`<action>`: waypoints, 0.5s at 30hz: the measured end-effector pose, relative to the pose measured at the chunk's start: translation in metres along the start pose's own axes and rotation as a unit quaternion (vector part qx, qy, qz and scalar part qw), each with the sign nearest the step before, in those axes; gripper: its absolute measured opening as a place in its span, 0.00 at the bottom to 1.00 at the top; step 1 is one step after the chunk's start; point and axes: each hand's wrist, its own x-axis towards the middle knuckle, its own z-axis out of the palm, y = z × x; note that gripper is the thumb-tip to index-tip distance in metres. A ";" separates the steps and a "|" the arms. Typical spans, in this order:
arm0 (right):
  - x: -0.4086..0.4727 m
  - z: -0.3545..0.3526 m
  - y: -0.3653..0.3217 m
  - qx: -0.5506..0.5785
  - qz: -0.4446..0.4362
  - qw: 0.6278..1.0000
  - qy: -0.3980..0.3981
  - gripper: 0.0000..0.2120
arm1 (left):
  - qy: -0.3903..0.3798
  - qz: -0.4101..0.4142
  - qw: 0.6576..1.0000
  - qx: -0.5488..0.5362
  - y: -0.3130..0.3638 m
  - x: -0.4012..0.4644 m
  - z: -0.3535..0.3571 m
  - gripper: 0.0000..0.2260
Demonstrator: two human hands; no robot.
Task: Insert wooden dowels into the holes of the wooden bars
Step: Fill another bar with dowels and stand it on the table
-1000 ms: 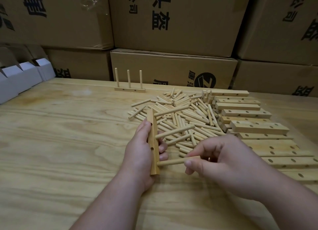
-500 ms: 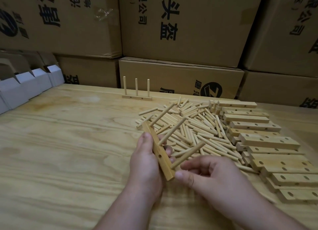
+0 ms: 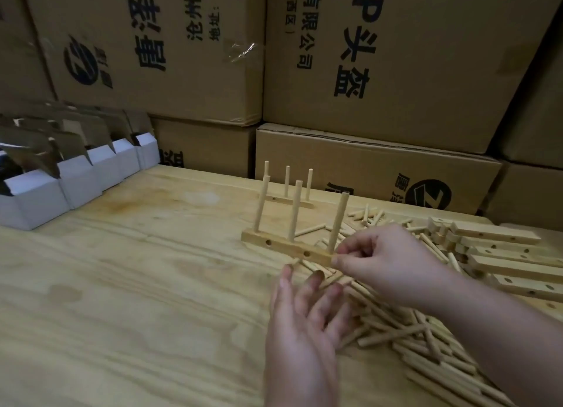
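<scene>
Dim, soft light, faint shadows, slight blur, and wide-angle bending at the edges.

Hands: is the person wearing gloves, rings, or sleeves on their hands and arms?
No. The left hand and the right hand are both bare, with no gloves, rings or watch showing. Both forearms are bare too, as far as the picture reaches; no sleeve is in view. The fingernails look short and plain.

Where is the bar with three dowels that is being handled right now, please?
In the head view, the bar with three dowels is held at its right end by the right hand, above the open left hand and in front of the finished bar.
</scene>
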 end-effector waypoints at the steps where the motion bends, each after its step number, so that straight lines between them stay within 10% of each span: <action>1: 0.018 0.000 0.000 -0.020 -0.008 1.000 0.018 0.05 | 0.005 -0.015 1.000 -0.007 0.003 0.002 0.001 0.16; 15: 0.203 0.034 0.038 -0.213 0.048 0.975 0.039 0.09 | -0.097 -0.078 0.988 0.089 0.027 0.018 0.000 0.22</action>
